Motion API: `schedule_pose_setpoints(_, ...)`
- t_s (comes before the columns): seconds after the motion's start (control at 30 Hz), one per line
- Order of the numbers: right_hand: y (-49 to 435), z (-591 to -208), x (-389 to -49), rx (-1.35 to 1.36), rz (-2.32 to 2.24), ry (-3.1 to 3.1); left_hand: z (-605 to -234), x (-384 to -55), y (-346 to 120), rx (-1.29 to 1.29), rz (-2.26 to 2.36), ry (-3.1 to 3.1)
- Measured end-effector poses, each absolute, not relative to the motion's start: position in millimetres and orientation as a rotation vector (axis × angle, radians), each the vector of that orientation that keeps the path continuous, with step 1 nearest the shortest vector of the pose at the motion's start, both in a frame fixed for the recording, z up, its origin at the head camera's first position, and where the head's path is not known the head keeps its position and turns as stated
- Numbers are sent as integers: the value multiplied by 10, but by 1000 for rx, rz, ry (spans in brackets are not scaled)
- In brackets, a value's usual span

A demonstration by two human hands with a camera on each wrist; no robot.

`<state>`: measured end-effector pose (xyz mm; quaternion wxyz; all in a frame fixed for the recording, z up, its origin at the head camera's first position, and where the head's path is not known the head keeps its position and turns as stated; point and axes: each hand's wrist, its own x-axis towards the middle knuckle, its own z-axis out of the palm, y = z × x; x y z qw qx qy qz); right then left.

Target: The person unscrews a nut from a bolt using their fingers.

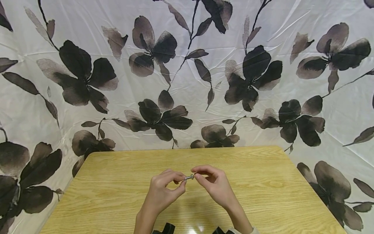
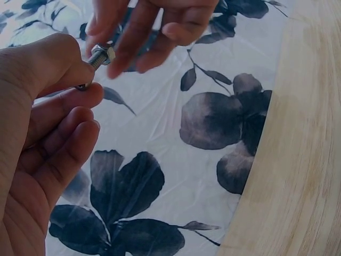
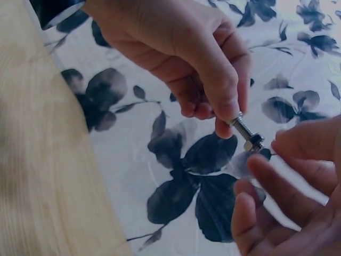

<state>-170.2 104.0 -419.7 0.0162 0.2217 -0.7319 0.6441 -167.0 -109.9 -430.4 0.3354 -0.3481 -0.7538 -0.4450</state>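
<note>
A small silver bolt (image 1: 188, 177) is held above the wooden table between both hands. My left hand (image 1: 165, 188) pinches one end of it between thumb and index finger, hiding that end. Bare thread shows beyond the fingertips, and a hex nut (image 3: 253, 143) sits around the bolt toward its other end, also seen as a nut (image 2: 108, 53) in the left wrist view. My right hand (image 1: 214, 185) is at the nut end, thumb and fingers spread around it. In the right wrist view a small gap shows between the right fingertips (image 3: 261, 162) and the nut.
The wooden table (image 1: 117, 169) lies under both hands. A floral cloth (image 1: 204, 81) hangs behind it and along its sides. Black devices (image 1: 168, 228) are partly visible at the bottom edge, near the wrists.
</note>
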Motion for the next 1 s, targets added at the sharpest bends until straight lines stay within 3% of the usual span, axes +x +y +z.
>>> schedule_pose_setpoints(0.23, 1045, -4191, -1725, 483, 1975, -2454, -4321, -1673, -1094, -925, -1179, -1947)
schedule_pose_setpoints(1.0, 1063, -4199, -1712, 679, 1991, -2391, -4328, -1676, -1098, -911, -1178, -1964)
